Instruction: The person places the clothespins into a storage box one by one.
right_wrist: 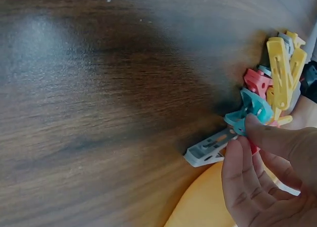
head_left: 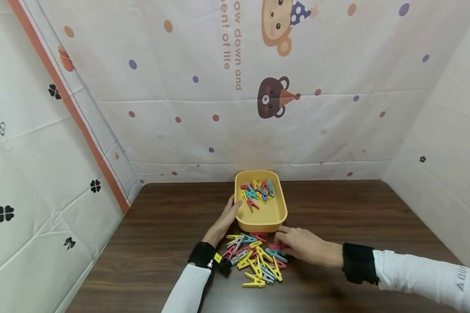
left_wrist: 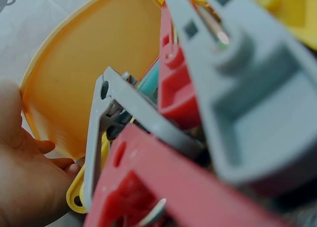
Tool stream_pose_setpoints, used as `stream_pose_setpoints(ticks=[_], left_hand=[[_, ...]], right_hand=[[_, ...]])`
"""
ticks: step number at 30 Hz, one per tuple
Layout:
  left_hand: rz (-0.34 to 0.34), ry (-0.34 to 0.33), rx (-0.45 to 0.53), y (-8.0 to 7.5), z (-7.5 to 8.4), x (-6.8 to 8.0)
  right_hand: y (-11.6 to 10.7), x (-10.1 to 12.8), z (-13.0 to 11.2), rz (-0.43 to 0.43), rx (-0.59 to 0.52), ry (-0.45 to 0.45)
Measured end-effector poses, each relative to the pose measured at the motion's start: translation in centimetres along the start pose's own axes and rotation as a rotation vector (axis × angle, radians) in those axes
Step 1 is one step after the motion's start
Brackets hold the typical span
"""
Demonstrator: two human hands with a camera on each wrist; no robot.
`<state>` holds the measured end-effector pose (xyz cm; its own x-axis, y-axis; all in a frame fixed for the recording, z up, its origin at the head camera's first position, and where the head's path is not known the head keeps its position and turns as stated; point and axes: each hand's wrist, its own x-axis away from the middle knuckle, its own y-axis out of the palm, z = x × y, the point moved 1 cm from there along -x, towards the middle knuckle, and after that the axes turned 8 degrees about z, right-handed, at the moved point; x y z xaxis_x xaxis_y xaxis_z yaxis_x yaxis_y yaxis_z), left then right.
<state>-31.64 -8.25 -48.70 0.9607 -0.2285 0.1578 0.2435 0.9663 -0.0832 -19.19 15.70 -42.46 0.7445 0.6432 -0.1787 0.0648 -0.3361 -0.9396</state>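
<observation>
A loose pile of red, yellow, teal and grey plastic clothespins (head_left: pixel 243 260) lies on a dark wood-grain table (head_left: pixel 152 256). At its right edge, the right hand (head_left: pixel 303 245) has thumb and fingertips close together at a teal plastic clothespin (right_wrist: pixel 256 106); whether they pinch it, I cannot tell. Just beyond the pile, the left hand (head_left: pixel 224 221) grips the left rim of a yellow rounded rectangular tray (head_left: pixel 269 214), which holds more mixed-colour clothespins (head_left: pixel 252 194). Behind hangs white printed cloth (head_left: pixel 172 143).

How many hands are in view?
2: the left hand on the left side of the yellow tub, the right hand pinching a teal clip beside the clip pile. No others show.
</observation>
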Motion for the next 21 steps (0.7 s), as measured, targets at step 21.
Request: stream_pose_setpoints(ticks=[21], left_hand=[[0.013, -0.021, 0.005, 0.0, 0.3, 0.1]], right_hand=[[-10.6, -15.5, 4.0, 0.339, 0.095, 0.134]])
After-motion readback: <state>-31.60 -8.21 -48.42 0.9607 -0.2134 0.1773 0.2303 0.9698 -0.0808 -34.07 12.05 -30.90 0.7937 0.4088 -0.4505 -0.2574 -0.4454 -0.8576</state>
